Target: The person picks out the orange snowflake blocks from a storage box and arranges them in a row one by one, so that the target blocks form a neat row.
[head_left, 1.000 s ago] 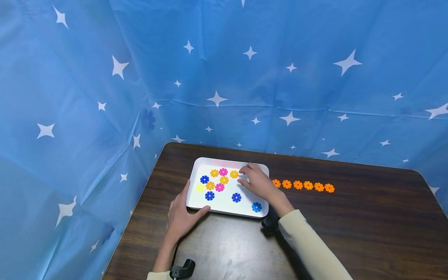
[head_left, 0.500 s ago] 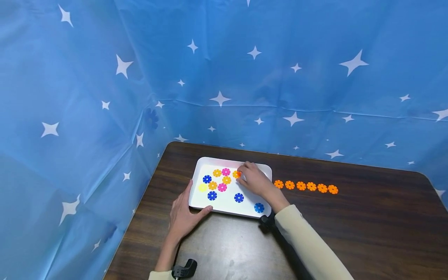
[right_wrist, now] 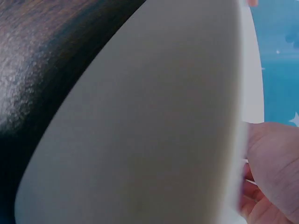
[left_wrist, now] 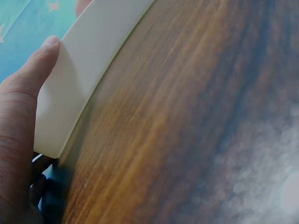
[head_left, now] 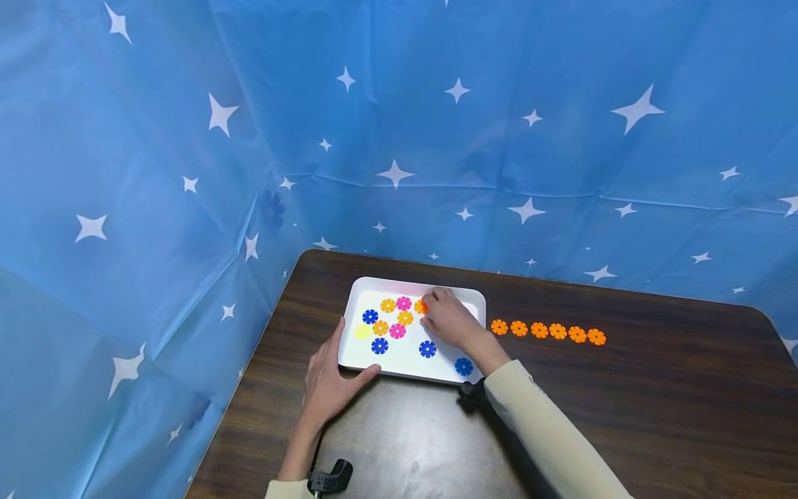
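A white tray [head_left: 399, 373] lies on the table, with several flower-shaped plastic discs inside. My left hand [head_left: 329, 381] holds its near left corner, fingers along the left side and thumb [left_wrist: 44, 60] on the near wall. Inside the tray, toward the back right, my right hand [head_left: 455, 320] pinches an orange flower-shaped disc [head_left: 424, 305] between thumb and fingertips; the hand partly covers it. Near it lie yellow-orange discs [head_left: 405, 318], pink discs [head_left: 397, 331], blue discs [head_left: 427, 348] and a pale yellow disc [head_left: 363, 332]. The right wrist view shows mostly tray wall [right_wrist: 140, 116] and part of that hand.
Right of the tray, several orange flower discs [head_left: 539, 330] form a row on the dark wooden table [head_left: 654, 402]. A blue star-patterned cloth [head_left: 436, 138] hangs behind and to the left. Black wrist devices [head_left: 330, 478] sit on both arms.
My right thumb and fingertips have closed in on the orange disc at the back of the tray. My left hand keeps its hold on the tray corner. The head view has shifted slightly.
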The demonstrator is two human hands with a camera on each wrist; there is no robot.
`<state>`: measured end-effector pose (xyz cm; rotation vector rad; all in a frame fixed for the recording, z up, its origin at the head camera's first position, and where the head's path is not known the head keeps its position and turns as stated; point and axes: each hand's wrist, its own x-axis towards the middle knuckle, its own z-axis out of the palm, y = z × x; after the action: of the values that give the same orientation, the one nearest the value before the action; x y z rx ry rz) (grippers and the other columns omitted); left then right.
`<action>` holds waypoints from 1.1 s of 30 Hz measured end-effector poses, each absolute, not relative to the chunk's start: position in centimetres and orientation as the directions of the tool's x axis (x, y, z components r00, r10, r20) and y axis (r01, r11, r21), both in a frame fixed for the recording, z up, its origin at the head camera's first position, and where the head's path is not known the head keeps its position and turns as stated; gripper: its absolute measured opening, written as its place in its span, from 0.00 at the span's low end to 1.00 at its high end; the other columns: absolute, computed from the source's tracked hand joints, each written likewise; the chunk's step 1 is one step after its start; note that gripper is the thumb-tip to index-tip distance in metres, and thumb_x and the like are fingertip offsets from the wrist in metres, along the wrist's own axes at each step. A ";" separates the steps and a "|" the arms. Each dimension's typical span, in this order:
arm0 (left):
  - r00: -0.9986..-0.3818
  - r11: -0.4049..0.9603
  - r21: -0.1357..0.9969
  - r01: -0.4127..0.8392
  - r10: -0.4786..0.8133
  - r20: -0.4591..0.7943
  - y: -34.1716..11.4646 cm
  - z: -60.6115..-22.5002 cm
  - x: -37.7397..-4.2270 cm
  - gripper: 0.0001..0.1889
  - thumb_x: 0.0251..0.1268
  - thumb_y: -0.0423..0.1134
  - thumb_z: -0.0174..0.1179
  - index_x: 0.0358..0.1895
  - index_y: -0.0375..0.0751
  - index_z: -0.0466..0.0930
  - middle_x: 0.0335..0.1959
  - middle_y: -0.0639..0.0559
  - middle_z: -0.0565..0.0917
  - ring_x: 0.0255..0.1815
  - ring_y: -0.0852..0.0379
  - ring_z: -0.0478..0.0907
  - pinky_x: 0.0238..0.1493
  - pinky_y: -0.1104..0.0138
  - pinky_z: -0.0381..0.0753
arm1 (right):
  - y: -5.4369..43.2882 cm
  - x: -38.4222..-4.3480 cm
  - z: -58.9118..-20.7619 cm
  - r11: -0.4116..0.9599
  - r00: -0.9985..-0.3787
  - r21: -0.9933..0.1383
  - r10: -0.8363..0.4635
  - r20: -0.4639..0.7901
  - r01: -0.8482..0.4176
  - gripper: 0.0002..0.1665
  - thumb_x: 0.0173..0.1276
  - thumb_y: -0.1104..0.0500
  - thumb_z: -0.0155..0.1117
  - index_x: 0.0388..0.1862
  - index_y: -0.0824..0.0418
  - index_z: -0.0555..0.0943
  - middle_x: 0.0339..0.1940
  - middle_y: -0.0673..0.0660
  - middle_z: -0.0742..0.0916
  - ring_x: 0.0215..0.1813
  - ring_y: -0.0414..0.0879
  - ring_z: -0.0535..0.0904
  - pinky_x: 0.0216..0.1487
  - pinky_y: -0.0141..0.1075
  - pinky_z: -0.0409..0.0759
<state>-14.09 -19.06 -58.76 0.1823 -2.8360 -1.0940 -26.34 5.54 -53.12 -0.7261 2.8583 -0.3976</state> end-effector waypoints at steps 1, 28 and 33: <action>-0.988 0.738 0.670 -0.076 -0.146 0.049 -19.1 -58.7 -14.1 0.61 0.50 0.74 0.68 0.84 0.62 0.43 0.82 0.48 0.62 0.77 0.42 0.65 0.73 0.42 0.63 | 5.5 -26.4 -53.1 0.847 -0.868 -0.292 -0.488 -0.093 -0.444 0.30 0.74 0.51 0.66 0.70 0.63 0.75 0.69 0.62 0.78 0.71 0.55 0.73 0.76 0.46 0.73; -0.990 0.720 0.692 -0.050 -0.130 0.063 -19.0 -59.0 -14.0 0.60 0.51 0.72 0.69 0.83 0.66 0.42 0.83 0.51 0.62 0.77 0.44 0.66 0.73 0.44 0.62 | 5.6 -25.2 -53.9 0.852 -0.860 -0.155 -0.510 -0.033 -0.500 0.26 0.75 0.47 0.64 0.58 0.67 0.78 0.49 0.60 0.83 0.50 0.50 0.74 0.67 0.41 0.79; -0.989 0.724 0.688 -0.054 -0.133 0.062 -19.3 -59.0 -14.1 0.60 0.51 0.72 0.69 0.83 0.67 0.42 0.83 0.52 0.61 0.78 0.45 0.65 0.73 0.45 0.61 | 5.9 -24.7 -53.4 0.842 -0.852 -0.163 -0.524 -0.023 -0.514 0.25 0.75 0.48 0.63 0.59 0.66 0.78 0.49 0.60 0.84 0.49 0.51 0.75 0.67 0.42 0.79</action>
<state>-14.14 -19.28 -59.05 0.1531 -2.8167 -1.1183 -24.68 5.90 -53.44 -0.8320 2.9514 -0.2325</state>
